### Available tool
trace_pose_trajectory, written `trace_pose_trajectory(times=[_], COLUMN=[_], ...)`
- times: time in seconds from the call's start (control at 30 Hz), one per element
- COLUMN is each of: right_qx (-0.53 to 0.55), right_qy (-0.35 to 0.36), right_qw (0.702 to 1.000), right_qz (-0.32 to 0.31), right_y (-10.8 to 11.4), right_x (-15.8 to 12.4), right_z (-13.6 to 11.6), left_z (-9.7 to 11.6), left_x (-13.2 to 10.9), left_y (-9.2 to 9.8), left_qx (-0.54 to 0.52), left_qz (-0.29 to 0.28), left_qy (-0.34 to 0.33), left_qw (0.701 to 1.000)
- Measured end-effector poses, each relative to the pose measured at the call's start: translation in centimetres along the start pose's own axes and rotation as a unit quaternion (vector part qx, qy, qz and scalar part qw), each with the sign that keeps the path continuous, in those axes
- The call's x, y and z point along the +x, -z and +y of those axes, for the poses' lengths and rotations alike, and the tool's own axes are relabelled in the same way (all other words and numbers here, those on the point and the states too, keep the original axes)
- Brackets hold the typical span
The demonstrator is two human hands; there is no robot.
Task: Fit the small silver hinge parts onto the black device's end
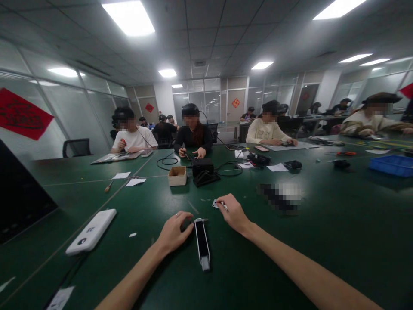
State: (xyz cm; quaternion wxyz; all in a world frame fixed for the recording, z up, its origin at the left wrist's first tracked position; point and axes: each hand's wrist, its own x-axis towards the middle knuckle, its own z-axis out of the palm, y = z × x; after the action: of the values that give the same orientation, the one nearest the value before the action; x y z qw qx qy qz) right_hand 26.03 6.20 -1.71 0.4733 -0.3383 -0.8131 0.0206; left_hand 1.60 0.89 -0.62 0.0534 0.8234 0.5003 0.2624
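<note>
My right hand pinches a small white piece with dark spots between thumb and fingertips, just above the green table. Something small and light also shows at its curled fingers, too small to name. On the table between my hands lies a long, narrow device with a black face, a white frame and a grey block at its near end. Beside the device's far end rests my left hand, thumb and fingers curved but apart. Its thumb tip is close to the white frame; whether they touch, I cannot tell.
A white power bank-like box with a cable lies at left. Ahead stand a small cardboard box and a black stand among cables. A blue tray sits far right. Several people work across the green table.
</note>
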Motion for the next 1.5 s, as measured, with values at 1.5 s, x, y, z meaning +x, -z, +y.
trace_pose_trajectory(times=[1.5], right_qx=[-0.044], right_qy=[-0.046], right_qw=[0.985], right_qz=[-0.162], right_y=[-2.2], right_x=[-0.7], right_z=[-3.3], left_z=[0.1], left_x=[0.1], left_y=[0.1], left_qx=[-0.057], left_qz=[-0.009], left_qy=[0.055], left_qw=[0.997])
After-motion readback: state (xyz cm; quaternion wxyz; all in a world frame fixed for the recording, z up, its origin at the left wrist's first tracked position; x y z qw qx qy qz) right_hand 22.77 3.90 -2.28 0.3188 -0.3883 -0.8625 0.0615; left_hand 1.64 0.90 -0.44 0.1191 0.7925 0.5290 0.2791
